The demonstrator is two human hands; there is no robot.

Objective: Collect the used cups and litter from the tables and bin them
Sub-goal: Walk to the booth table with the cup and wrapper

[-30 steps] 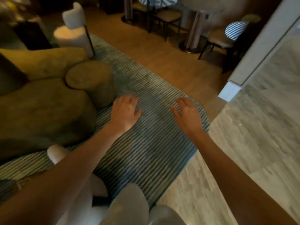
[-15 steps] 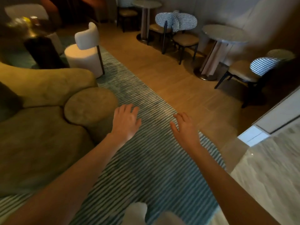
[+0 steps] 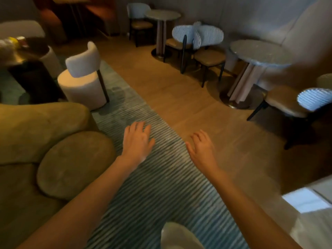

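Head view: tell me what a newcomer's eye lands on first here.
Two bare hands, the left hand and the right hand, reach forward with fingers spread and hold nothing above a striped blue-green rug. At far left a low dark table carries blurred items, possibly cups and litter. Two round pedestal tables, the nearer and the farther, stand by the wall at upper right.

Both my hands out, palms down, empty: left hand (image 3: 137, 141) over striped rug (image 3: 161, 191), right hand (image 3: 202, 149) at its edge. Olive sofa (image 3: 36, 126) left; round tables (image 3: 258, 51) ahead.
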